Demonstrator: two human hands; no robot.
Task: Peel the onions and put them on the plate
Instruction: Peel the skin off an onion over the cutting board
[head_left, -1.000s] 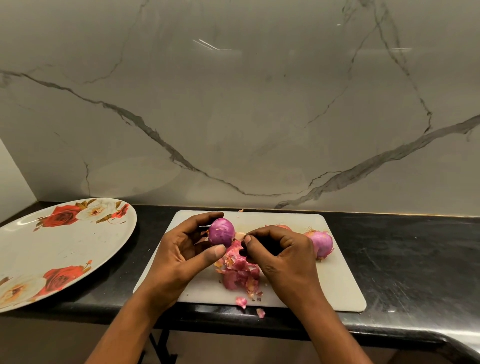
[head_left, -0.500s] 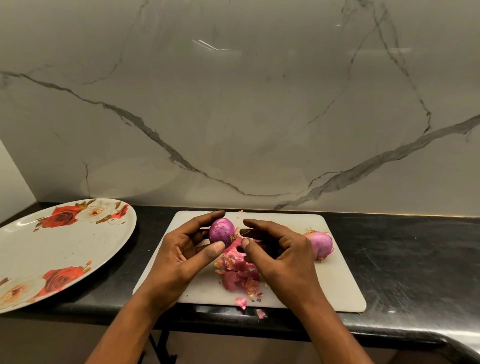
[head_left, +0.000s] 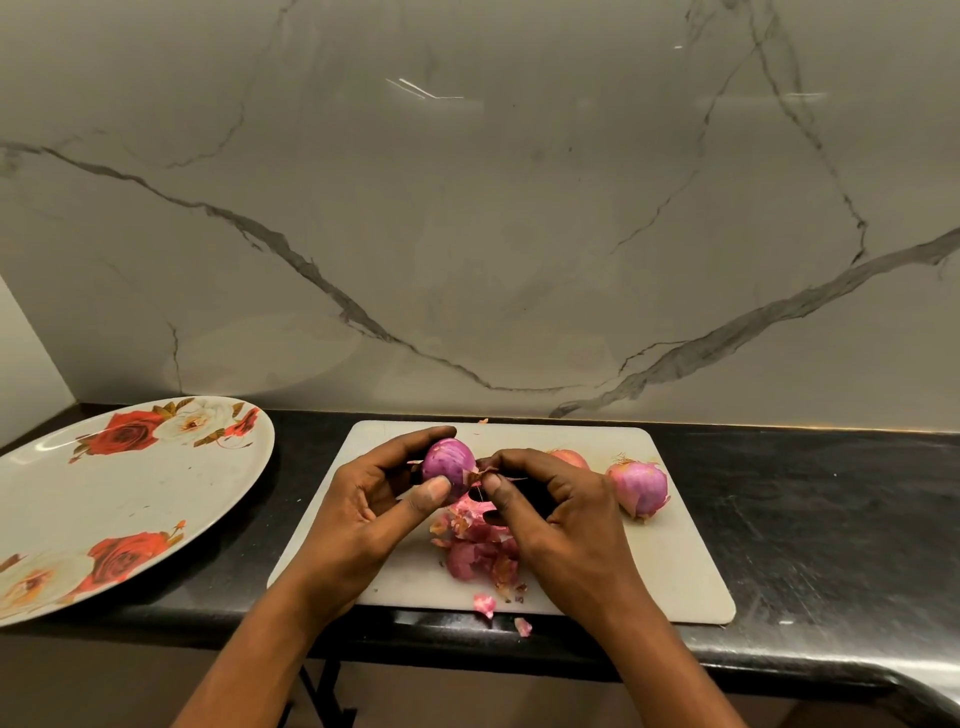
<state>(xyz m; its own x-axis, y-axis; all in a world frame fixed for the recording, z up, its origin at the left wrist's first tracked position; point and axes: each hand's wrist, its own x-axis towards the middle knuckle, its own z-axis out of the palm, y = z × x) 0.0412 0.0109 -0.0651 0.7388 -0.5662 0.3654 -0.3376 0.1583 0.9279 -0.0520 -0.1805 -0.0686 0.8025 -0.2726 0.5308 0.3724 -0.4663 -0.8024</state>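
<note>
I'm seeing peel scraps (head_left: 478, 545) on the cutting board (head_left: 675, 561) — the right hand (head_left: 561, 525) is half hiding a spare onion (head_left: 569, 458). The left hand (head_left: 363, 512) is gripping the onion (head_left: 447, 462) above the board, the right pinching its skin (head_left: 475, 474); the plate (head_left: 130, 499) is sitting apart, left.

Held onion (head_left: 448, 460): was purple, in the left grip (head_left: 363, 514).
Skin strip (head_left: 480, 474): was reddish-brown, at the right grip (head_left: 566, 514).
Second onion (head_left: 640, 488): was pink-purple, right of that grip.
Peels (head_left: 478, 551): were pink.
Plate (head_left: 130, 499): was white with red and cream roses.
Board (head_left: 665, 571): was white.
Worktop (head_left: 805, 509): was black.
Wall (head_left: 467, 234): was grey, dark-veined.
</note>
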